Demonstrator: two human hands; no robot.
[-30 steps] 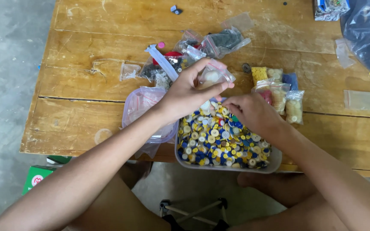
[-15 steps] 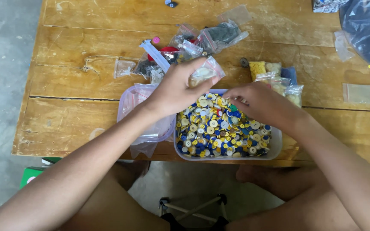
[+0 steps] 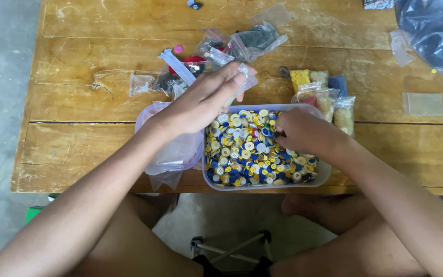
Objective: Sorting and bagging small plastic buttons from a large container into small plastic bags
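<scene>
Spanning the view: one wooden desk, planked, worn. One dark plastic bag at its far right corner. One clear tub at the near edge, filled with yellow, white and blue buttons, too many to count. One empty clear tub just left of it. Left hand, fingers together, clamped on a small clear bag above the full tub. Right hand in the buttons, fingertips pinched; contents hidden. Several small filled bags behind.
</scene>
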